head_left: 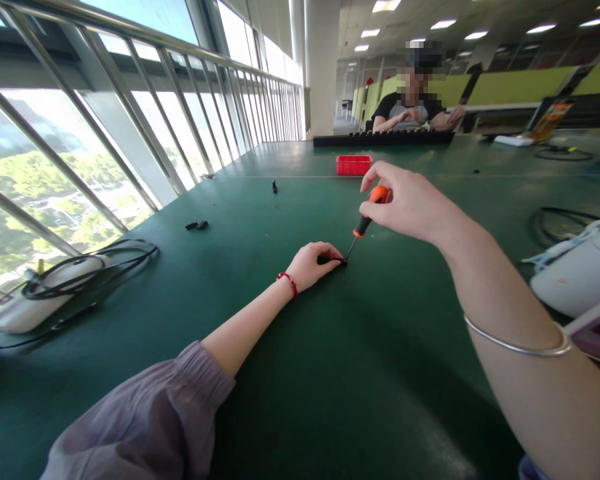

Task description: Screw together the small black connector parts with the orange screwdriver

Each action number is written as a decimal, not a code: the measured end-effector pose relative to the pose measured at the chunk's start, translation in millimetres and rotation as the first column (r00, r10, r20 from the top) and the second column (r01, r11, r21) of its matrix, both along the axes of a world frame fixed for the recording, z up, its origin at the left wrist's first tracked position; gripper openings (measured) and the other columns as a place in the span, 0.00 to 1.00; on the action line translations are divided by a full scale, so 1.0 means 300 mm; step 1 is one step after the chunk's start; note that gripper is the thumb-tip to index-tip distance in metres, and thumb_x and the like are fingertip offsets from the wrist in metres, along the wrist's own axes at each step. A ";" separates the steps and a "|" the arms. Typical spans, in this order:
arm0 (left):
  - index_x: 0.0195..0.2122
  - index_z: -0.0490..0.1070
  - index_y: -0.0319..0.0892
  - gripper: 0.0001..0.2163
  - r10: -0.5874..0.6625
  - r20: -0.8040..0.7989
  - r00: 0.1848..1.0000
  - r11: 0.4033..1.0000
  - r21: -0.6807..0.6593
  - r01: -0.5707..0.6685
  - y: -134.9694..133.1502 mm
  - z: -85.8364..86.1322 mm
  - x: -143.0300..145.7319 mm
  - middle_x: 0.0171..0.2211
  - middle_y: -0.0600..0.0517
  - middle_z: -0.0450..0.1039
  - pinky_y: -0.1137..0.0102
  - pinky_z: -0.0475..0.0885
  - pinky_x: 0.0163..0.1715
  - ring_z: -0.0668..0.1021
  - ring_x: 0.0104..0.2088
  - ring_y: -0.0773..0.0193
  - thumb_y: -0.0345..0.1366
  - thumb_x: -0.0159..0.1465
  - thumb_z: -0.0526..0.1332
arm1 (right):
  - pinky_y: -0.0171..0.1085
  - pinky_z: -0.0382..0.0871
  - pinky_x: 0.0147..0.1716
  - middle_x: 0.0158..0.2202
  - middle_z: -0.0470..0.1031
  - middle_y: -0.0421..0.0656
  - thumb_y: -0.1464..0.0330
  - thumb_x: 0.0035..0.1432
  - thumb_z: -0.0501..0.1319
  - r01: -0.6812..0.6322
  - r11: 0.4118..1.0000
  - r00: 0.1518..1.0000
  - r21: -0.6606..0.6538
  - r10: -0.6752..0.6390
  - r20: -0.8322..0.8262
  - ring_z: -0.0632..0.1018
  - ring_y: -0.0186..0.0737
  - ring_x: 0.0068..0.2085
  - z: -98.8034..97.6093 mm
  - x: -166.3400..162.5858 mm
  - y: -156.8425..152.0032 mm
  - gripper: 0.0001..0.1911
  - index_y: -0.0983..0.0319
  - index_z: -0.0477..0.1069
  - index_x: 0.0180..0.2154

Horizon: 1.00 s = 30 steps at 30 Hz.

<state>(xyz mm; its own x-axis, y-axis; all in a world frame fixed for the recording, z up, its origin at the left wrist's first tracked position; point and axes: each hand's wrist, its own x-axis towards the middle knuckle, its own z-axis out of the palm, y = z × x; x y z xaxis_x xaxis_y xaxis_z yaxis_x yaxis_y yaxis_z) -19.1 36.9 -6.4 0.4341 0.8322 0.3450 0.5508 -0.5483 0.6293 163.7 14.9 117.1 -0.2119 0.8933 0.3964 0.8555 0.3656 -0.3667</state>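
My left hand [311, 265] rests on the green table [300, 373], fingers closed over a small black part [330, 259] that it pins down. My right hand [405, 200] grips the orange and black handle of a screwdriver [367, 217]. The screwdriver slants down to the left and its tip meets the black part right by my left fingertips. A red cord circles my left wrist and a thin silver bangle sits on my right forearm.
A red tray [354, 165] stands further back, with a long black strip [384, 138] behind it where another person sits. Small black pieces [197, 225] lie at left. A white device wrapped in black cable [45, 290] lies near the window railing; a white appliance [580, 270] at right.
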 end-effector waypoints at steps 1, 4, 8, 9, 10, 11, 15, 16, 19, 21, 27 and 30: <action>0.34 0.76 0.39 0.05 -0.001 0.003 1.000 1.000 -0.002 0.001 0.000 0.000 0.000 0.34 0.50 0.77 0.70 0.72 0.40 0.77 0.35 0.65 0.30 0.58 0.61 | 0.37 0.57 0.27 0.27 0.70 0.41 0.59 0.51 0.58 -0.001 1.000 1.000 0.000 0.001 -0.001 0.67 0.37 0.27 0.000 0.000 0.000 0.12 0.59 0.70 0.35; 0.34 0.76 0.38 0.05 0.005 0.009 1.000 1.000 -0.005 -0.005 0.000 -0.001 0.001 0.34 0.50 0.77 0.70 0.72 0.40 0.77 0.35 0.65 0.30 0.58 0.61 | 0.37 0.56 0.26 0.24 0.69 0.42 0.57 0.57 0.52 -0.009 1.000 1.000 -0.026 0.009 0.009 0.67 0.37 0.26 0.001 0.000 -0.001 0.16 0.60 0.70 0.28; 0.38 0.75 0.38 0.08 0.005 0.030 1.000 1.000 -0.025 -0.004 0.001 -0.003 0.000 0.36 0.48 0.77 0.69 0.73 0.42 0.78 0.37 0.64 0.30 0.57 0.61 | 0.36 0.56 0.25 0.26 0.71 0.41 0.62 0.51 0.58 -0.015 1.000 1.000 -0.019 0.015 -0.004 0.67 0.36 0.26 0.002 0.006 0.002 0.09 0.59 0.70 0.33; 0.39 0.75 0.38 0.09 0.001 0.037 0.999 1.000 -0.029 0.000 0.001 -0.004 -0.001 0.36 0.48 0.78 0.68 0.73 0.42 0.78 0.37 0.64 0.30 0.57 0.61 | 0.36 0.56 0.25 0.26 0.71 0.41 0.61 0.50 0.59 -0.018 1.000 1.000 -0.024 0.018 -0.006 0.67 0.36 0.26 0.001 0.008 0.003 0.10 0.58 0.70 0.34; 0.39 0.75 0.38 0.09 -0.003 0.041 0.999 0.999 -0.031 0.005 0.002 -0.005 -0.001 0.36 0.48 0.78 0.68 0.73 0.42 0.78 0.37 0.64 0.30 0.57 0.61 | 0.36 0.56 0.25 0.25 0.71 0.41 0.60 0.50 0.59 -0.024 0.999 1.000 -0.036 0.024 -0.005 0.67 0.36 0.25 0.001 0.010 0.003 0.10 0.58 0.70 0.34; 0.39 0.75 0.38 0.09 -0.008 0.039 0.999 1.000 -0.030 0.009 0.002 -0.005 -0.002 0.36 0.49 0.78 0.68 0.73 0.42 0.78 0.37 0.64 0.30 0.57 0.61 | 0.36 0.56 0.25 0.24 0.70 0.41 0.58 0.52 0.58 -0.031 0.998 1.000 -0.050 0.031 -0.001 0.67 0.36 0.25 0.001 0.012 0.003 0.12 0.59 0.70 0.32; 0.37 0.76 0.39 0.07 -0.013 -0.001 1.000 1.000 -0.007 0.013 0.002 -0.003 -0.003 0.36 0.50 0.77 0.69 0.72 0.43 0.77 0.37 0.65 0.30 0.58 0.60 | 0.37 0.55 0.24 0.24 0.70 0.42 0.56 0.55 0.54 -0.032 0.998 0.999 -0.052 0.033 0.019 0.67 0.37 0.25 0.002 0.011 -0.001 0.15 0.59 0.71 0.28; 0.37 0.76 0.39 0.08 -0.012 -0.013 1.000 1.000 0.000 0.012 0.002 -0.002 -0.003 0.36 0.50 0.77 0.69 0.72 0.43 0.77 0.37 0.64 0.30 0.58 0.60 | 0.37 0.56 0.25 0.25 0.70 0.42 0.58 0.53 0.56 -0.022 0.999 1.000 -0.039 0.023 0.020 0.67 0.36 0.25 0.002 0.009 -0.001 0.12 0.59 0.71 0.31; 0.37 0.77 0.39 0.08 -0.017 -0.026 1.000 1.000 0.009 0.018 0.001 -0.001 -0.003 0.36 0.50 0.77 0.68 0.72 0.44 0.77 0.37 0.64 0.30 0.57 0.61 | 0.37 0.57 0.25 0.26 0.71 0.41 0.57 0.50 0.59 -0.009 0.999 1.000 -0.036 0.009 0.013 0.67 0.36 0.25 0.001 0.003 0.000 0.13 0.58 0.71 0.34; 0.37 0.77 0.39 0.08 -0.020 -0.025 0.999 1.000 0.008 0.020 0.002 -0.002 -0.003 0.36 0.50 0.76 0.68 0.71 0.44 0.77 0.37 0.64 0.30 0.57 0.61 | 0.37 0.57 0.26 0.25 0.70 0.42 0.55 0.54 0.54 -0.015 0.998 1.000 -0.054 0.016 0.014 0.67 0.37 0.25 0.000 0.000 0.000 0.15 0.59 0.71 0.30; 0.37 0.76 0.39 0.08 -0.012 -0.042 0.999 1.000 0.011 0.013 0.002 0.000 -0.002 0.36 0.49 0.76 0.67 0.71 0.44 0.76 0.38 0.64 0.30 0.57 0.61 | 0.37 0.56 0.26 0.26 0.71 0.42 0.58 0.50 0.60 0.019 1.000 1.000 0.009 -0.019 0.011 0.68 0.38 0.26 -0.003 0.001 -0.001 0.14 0.59 0.70 0.36; 0.37 0.76 0.39 0.08 -0.010 -0.040 0.999 1.000 0.010 0.010 0.002 0.000 -0.001 0.36 0.49 0.76 0.67 0.71 0.44 0.76 0.38 0.63 0.30 0.57 0.61 | 0.38 0.57 0.26 0.24 0.70 0.43 0.53 0.56 0.52 0.009 1.000 1.000 -0.017 -0.009 0.022 0.69 0.40 0.26 -0.005 0.005 0.003 0.18 0.59 0.71 0.29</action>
<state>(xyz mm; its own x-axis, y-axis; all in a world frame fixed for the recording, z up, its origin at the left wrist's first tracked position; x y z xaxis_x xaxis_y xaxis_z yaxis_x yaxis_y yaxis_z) -19.5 37.4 -6.4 0.4564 0.8242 0.3353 0.5700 -0.5601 0.6011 165.1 15.9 115.6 -0.2121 0.9017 0.3767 0.8668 0.3516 -0.3535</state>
